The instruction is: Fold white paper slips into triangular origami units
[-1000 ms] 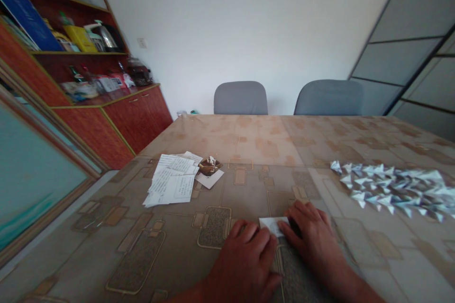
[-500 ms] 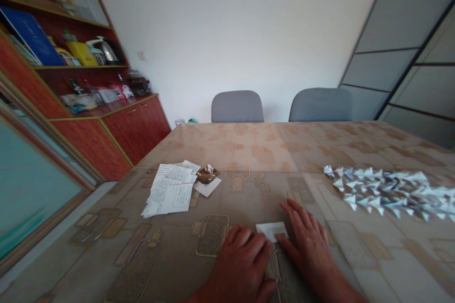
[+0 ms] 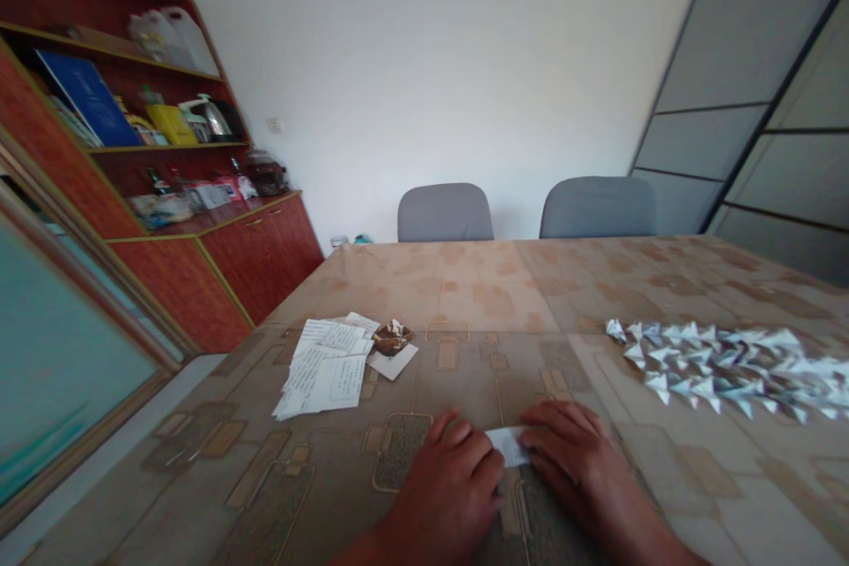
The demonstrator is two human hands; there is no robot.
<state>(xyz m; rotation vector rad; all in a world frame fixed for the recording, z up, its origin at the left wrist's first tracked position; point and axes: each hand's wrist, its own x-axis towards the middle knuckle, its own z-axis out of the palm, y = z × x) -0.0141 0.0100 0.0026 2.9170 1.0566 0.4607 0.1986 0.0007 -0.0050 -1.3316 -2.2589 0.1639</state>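
A small folded piece of white paper (image 3: 509, 446) lies on the patterned tablecloth between my two hands. My left hand (image 3: 457, 479) has its fingers curled over the left end of the paper. From the other side, my right hand (image 3: 576, 451) holds the right end, its fingers bent and pressed together. Both thumbs are largely hidden. Beyond my left hand sits a fanned stack of printed paper slips (image 3: 325, 367). A brown-and-white picture card (image 3: 393, 338) rests against the stack's right edge.
Rows of folded paper triangles (image 3: 722, 364) lie on the right side of the table (image 3: 484, 279). Two grey chairs (image 3: 446, 212) stand at the far edge. At the left is a red-brown shelf unit (image 3: 265, 252) with bottles and a kettle.
The right hand's fingers have bent and closed in over the paper's right end, covering more of it. The left hand still grips the left side. The whole view has shifted slightly.
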